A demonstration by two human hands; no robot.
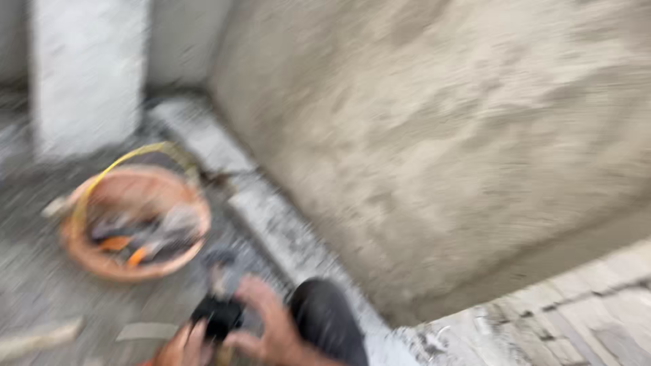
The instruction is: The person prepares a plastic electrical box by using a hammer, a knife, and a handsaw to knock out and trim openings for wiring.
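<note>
My right hand [271,322] and left hand [184,346] both clasp the dark tool [217,315]; its shaft points up toward the orange bucket [135,220].

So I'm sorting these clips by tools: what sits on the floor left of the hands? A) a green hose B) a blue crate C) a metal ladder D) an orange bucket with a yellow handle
D: the round orange bucket with a yellow handle stands on the grey floor, up and left of both hands.
</note>
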